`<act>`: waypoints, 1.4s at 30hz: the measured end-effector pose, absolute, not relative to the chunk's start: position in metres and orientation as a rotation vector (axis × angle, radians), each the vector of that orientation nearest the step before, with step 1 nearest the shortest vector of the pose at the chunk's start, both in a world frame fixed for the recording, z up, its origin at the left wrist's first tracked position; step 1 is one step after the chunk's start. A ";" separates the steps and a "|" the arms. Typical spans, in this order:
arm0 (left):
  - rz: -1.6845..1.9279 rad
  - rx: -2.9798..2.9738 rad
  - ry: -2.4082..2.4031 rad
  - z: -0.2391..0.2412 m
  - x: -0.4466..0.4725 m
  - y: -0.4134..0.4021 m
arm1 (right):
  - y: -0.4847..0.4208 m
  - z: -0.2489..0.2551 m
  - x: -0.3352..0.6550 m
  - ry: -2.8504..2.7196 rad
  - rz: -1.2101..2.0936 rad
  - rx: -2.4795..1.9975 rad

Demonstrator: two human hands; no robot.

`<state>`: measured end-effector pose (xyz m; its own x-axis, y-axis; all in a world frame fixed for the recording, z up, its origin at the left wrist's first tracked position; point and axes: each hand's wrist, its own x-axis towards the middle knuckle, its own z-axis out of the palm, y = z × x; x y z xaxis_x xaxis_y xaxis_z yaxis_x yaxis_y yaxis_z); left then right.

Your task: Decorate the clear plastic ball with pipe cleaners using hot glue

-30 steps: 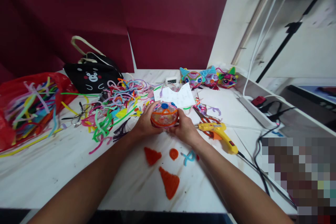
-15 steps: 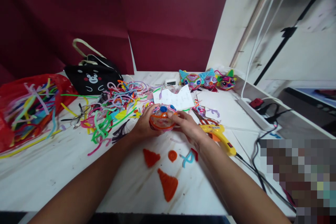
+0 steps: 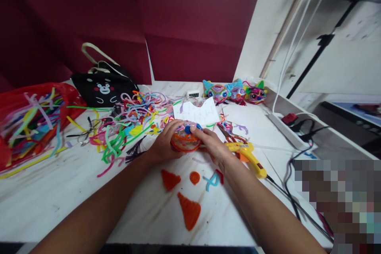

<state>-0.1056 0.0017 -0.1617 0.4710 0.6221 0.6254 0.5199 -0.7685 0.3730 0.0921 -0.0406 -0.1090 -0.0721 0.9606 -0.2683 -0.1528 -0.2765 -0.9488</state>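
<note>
A clear rounded craft body (image 3: 187,143), edged with orange pipe cleaner and bearing two blue round eyes, is held between both hands over the table. My left hand (image 3: 168,141) wraps its left side. My right hand (image 3: 212,145) grips the right side, with the thumb up by the blue eyes. Below lie two orange pipe-cleaner triangles, a smaller one (image 3: 170,180) and a larger one (image 3: 189,211), plus an orange coil (image 3: 195,177) and a crossed light-blue piece (image 3: 212,181). Close to my right hand rest a yellow glue gun (image 3: 248,156) and scissors (image 3: 235,137).
Tangled pipe cleaners (image 3: 133,115) cover the left middle, beside a red bag (image 3: 71,99) of more. Behind are a black bag (image 3: 104,91), white cut paper (image 3: 196,112) and several finished figures (image 3: 217,93). On the right, a power strip (image 3: 288,131) has trailing cords.
The craft body has tipped so its blue eyes sit lower and face me more. My right thumb has moved up near the eyes. Both hands still hold it.
</note>
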 end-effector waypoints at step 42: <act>1.391 1.707 0.998 -0.149 -0.091 -0.019 | -0.041 -0.120 0.085 -0.972 1.218 -0.867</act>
<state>-0.0909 -0.0193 -0.1489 0.1225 0.8909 0.4373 0.1291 -0.4512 0.8831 0.0853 -0.0413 -0.1196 0.0750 0.9886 0.1305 -0.3466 0.1485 -0.9262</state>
